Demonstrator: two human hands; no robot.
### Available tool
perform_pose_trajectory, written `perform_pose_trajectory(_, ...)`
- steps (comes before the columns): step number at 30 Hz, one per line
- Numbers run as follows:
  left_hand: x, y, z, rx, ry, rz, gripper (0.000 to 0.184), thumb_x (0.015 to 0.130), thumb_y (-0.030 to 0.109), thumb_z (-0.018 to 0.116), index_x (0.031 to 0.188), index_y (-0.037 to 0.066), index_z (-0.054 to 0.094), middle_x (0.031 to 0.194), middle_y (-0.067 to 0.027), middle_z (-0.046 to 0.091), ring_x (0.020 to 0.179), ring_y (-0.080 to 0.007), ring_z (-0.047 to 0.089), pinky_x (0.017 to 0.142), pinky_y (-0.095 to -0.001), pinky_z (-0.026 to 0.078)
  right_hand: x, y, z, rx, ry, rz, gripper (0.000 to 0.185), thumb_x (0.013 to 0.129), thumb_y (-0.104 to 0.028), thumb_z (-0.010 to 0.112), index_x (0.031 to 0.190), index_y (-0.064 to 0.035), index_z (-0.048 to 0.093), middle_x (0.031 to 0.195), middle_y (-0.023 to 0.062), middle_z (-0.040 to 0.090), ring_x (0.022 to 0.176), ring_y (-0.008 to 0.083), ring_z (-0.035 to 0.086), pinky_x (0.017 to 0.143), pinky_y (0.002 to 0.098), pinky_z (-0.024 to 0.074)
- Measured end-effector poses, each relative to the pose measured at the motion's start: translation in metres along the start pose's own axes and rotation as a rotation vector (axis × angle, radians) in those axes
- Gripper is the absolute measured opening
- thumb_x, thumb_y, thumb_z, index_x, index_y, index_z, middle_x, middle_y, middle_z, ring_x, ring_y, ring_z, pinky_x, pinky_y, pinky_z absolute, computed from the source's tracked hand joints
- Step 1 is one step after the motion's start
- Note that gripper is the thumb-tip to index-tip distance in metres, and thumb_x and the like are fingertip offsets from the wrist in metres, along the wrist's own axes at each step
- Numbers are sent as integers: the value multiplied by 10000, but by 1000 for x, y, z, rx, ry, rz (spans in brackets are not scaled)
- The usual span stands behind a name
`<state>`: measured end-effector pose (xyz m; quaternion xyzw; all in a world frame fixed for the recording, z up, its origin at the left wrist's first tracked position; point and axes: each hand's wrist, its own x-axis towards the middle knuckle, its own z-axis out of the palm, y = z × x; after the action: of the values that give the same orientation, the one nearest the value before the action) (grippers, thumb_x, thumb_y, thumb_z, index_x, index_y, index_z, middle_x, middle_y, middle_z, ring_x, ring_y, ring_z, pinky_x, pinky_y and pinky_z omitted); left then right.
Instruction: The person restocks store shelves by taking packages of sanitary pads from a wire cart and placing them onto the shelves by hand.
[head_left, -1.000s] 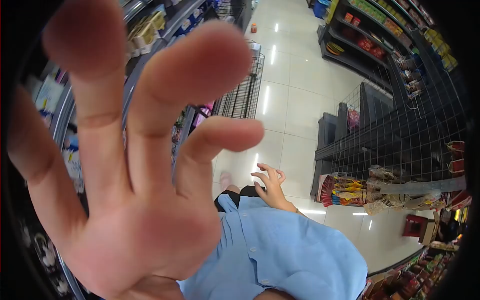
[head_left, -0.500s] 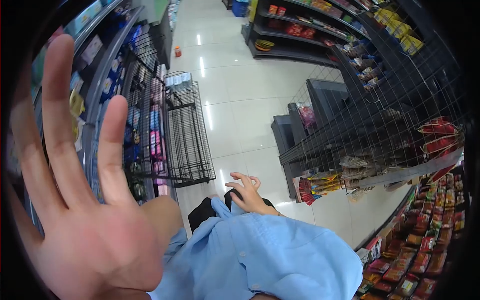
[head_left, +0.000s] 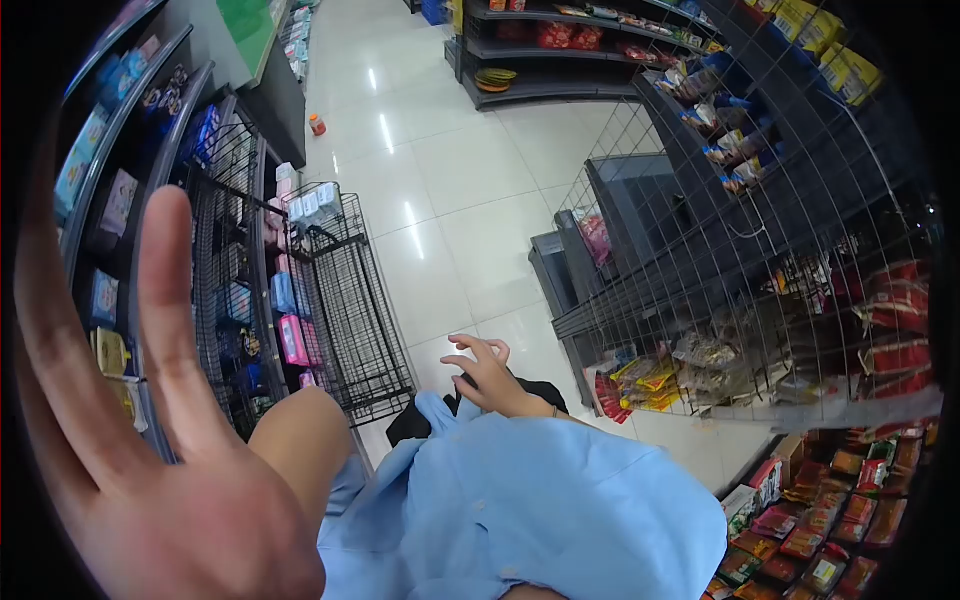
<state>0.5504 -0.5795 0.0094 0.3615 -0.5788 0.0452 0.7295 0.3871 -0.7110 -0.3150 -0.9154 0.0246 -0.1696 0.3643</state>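
Note:
Very close to the camera, my left hand (head_left: 195, 480) is raised at the left with its palm showing. Its fingers are spread and stretched, with nothing held; part of the hand runs out of the picture. My right hand (head_left: 485, 378) hovers low in front of my light blue shirt (head_left: 540, 490). Its fingers are loosely bent and apart, and nothing shows in them. Beyond the hands, a black wire basket rack (head_left: 360, 310) stands by the left shelves, with white packs (head_left: 315, 205) at its far end.
Stocked shelves (head_left: 120, 130) line the left side. On the right are a wire mesh panel (head_left: 690, 260) with hanging snack packets and a lower display of packaged snacks (head_left: 820, 530). A jar with an orange-red body (head_left: 317, 125) stands on the tiled floor (head_left: 430, 170). Another shelf unit (head_left: 570, 75) is ahead.
The view has shifted, and the basket rack and floor jar appear further left. My left hand has moved lower in the picture, fingers still spread. My right hand keeps nearly the same pose.

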Motion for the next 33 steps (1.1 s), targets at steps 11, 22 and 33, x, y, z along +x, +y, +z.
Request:
perform_pose_trajectory(11,29,-65,46,118,-62,-21,698,847,109,578,1439,48,214,1479,-151,235,1338,-244,311,1099,-403,286,55,101,-71,2,-84,-28,339,789,-89,621,1125,-114,577,1294,110,445,1149,224,473,979,467,228)
perform_pose_trajectory(22,47,-120,-35,252,3,-14,757,798,71,639,1425,-6,222,1451,-206,277,1322,-298,334,1097,-433,290,140,139,-35,61,-253,-101,379,768,-94,643,1137,-140,574,1296,104,455,1146,218,486,969,486,222)
perform_pose_trajectory(33,-114,-177,-220,692,1357,-404,679,708,-118,580,1346,-81,353,984,-107,554,999,-217,544,969,-338,423,323,155,6,-50,-340,-171,366,768,-48,627,1117,-151,584,1262,59,495,1132,204,496,984,477,226)
